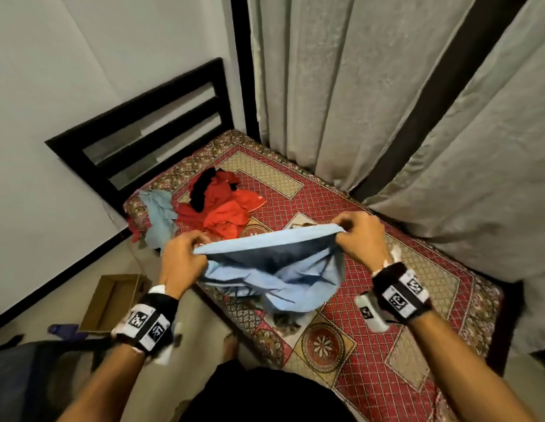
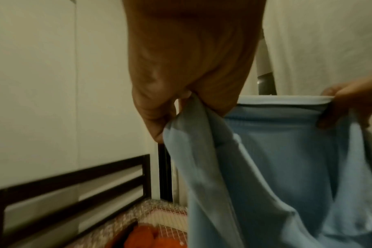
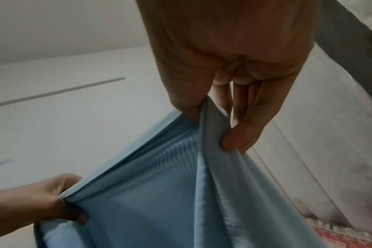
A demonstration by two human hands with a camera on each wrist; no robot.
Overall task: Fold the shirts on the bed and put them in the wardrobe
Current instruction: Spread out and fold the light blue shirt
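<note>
A light blue shirt [image 1: 274, 269] hangs above the near edge of the bed [image 1: 371, 345], stretched between both hands. My left hand [image 1: 186, 251] pinches its left edge, and my right hand [image 1: 356, 233] pinches the right edge. The left wrist view shows the left hand [image 2: 166, 115] gripping the blue shirt [image 2: 276, 167], with the right hand [image 2: 350, 107] at the far edge. From the right wrist, the right hand [image 3: 229, 127] pinches the shirt [image 3: 159, 193] and the left hand [image 3: 60, 201] grips its other end. A heap of red shirts [image 1: 222, 205] and another pale blue shirt [image 1: 160, 214] lie near the headboard.
The black slatted headboard [image 1: 143, 129] stands against the white wall. Grey curtains [image 1: 387, 102] hang along the bed's far side. An open cardboard box [image 1: 113, 303] sits on the floor at the left, beside a dark blue object [image 1: 64, 330]. A bare foot [image 1: 230, 345] shows below.
</note>
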